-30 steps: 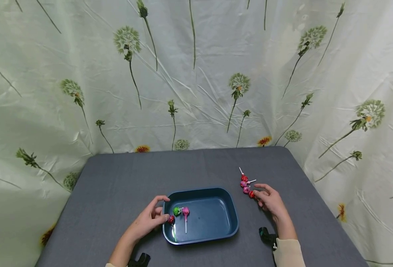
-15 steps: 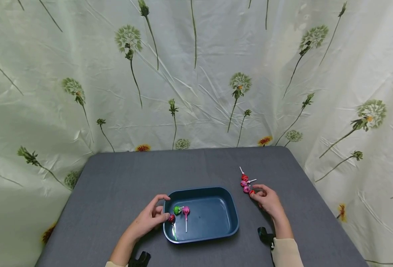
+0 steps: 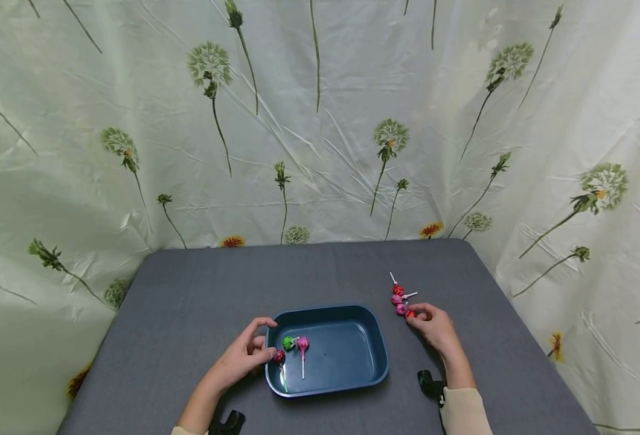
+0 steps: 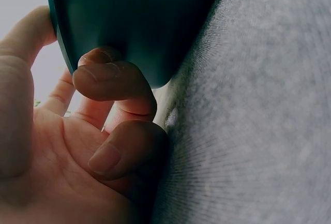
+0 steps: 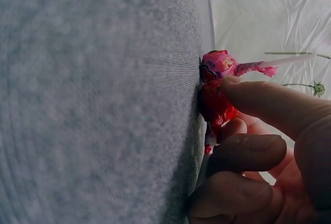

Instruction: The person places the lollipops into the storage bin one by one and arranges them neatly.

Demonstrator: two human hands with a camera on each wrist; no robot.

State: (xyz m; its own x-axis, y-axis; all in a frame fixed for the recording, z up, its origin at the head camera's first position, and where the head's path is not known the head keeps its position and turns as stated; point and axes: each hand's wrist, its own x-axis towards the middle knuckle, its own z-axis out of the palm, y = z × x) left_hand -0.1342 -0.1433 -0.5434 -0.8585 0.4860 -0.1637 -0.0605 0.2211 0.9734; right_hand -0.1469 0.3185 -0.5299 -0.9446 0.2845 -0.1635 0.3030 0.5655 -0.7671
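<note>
At its left side, my left hand (image 3: 244,353) holds the blue tray (image 3: 347,357), thumb at the rim. In the left wrist view, curled fingers (image 4: 111,79) lie against the tray's outer wall. Inside the tray are a green lollipop (image 3: 288,343), a pink lollipop (image 3: 302,344) and a dark red lollipop (image 3: 279,356) close to the left thumb. To the right, my right hand (image 3: 436,329) pinches the red lollipop (image 5: 217,102) at the near end of a short row. Its head is low by the cloth; the fingers partly hide its stick.
Touching the held one in the right wrist view is a pink lollipop (image 5: 220,64). Farther along the row lie another pink lollipop (image 3: 396,299) and a red lollipop (image 3: 398,290). A grey cloth covers the table (image 3: 206,284); a flowered curtain (image 3: 331,163) hangs behind it.
My right hand has moved slightly left, and its thumb and finger have closed on the near red lollipop. The left hand and the tray have stayed in place.
</note>
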